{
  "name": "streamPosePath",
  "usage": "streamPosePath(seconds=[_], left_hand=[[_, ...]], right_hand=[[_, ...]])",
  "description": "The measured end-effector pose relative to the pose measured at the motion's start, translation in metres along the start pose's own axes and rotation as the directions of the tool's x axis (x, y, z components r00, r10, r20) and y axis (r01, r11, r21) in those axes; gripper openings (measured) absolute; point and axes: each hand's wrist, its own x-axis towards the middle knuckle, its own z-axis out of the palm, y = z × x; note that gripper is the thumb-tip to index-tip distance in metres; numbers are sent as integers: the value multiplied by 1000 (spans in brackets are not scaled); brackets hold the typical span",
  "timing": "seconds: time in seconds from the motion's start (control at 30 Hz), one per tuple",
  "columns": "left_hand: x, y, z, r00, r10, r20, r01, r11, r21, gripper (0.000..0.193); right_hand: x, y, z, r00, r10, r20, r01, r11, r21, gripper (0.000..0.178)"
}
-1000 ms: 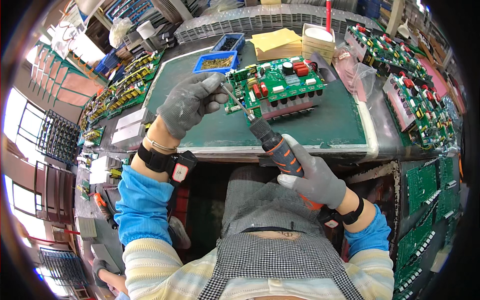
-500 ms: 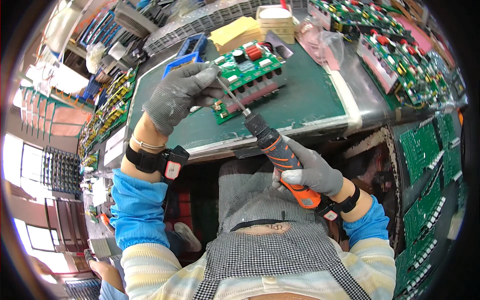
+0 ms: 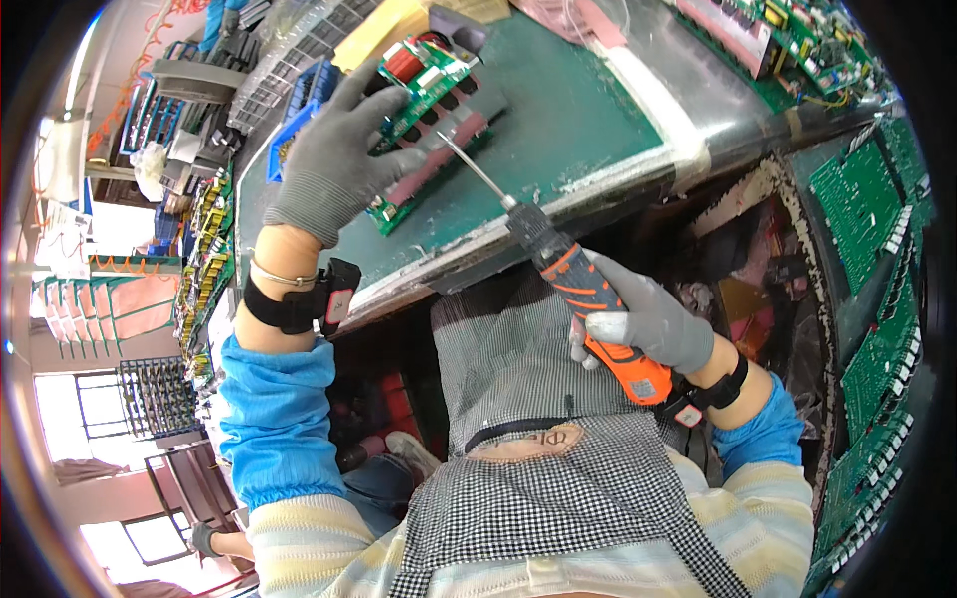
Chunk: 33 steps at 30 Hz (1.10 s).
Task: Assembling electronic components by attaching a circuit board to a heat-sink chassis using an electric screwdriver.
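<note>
In my right hand, gloved in grey, is an orange and black electric screwdriver, the fingers wrapped round its body. Its long thin bit points up and left, the tip close to the near side of a green circuit board. This board carries red and white parts, with a pinkish strip along its near side. Over the board's left part is my left hand, also gloved, fingers spread and thumb apart. Whether it touches the board I cannot tell, since the hand hides part of it.
A blue bin with small parts stands left of the board, yellow sheets behind it. More populated boards lie at the far right. Green boards stand lower right. The bench's front edge runs before me.
My left hand has left the screwdriver's tip, its pinched fingers now spread over the board. The bit has come away from that hand. The whole view has swung, shifting the bench leftward.
</note>
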Motion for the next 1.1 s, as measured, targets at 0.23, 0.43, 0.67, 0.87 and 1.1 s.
streamPosePath(seconds=[0.23, 0.43, 0.67, 0.87, 1.1], left_hand=[[0, 0, 7, 999, -33, -43, 37, 994, 107, 67], [2, 2, 12, 993, 18, -115, 0, 989, 149, 62], [2, -2, 16, 989, 28, -143, -2, 984, 180, 56], [2, -7, 22, 969, 76, -235, -20, 972, 233, 48], [0, -11, 28, 957, 97, -275, -28, 970, 243, 42]], right_hand=[[21, 1, 1, 999, -36, 24, 37, 999, -3, 72], [22, -1, 1, 999, -32, 2, 32, 998, -50, 69], [27, -2, 4, 1000, -24, -5, 23, 998, -61, 67], [21, -14, 14, 999, 10, -45, -12, 998, -56, 66], [7, -40, 42, 986, 158, -56, -140, 959, 246, 62]])
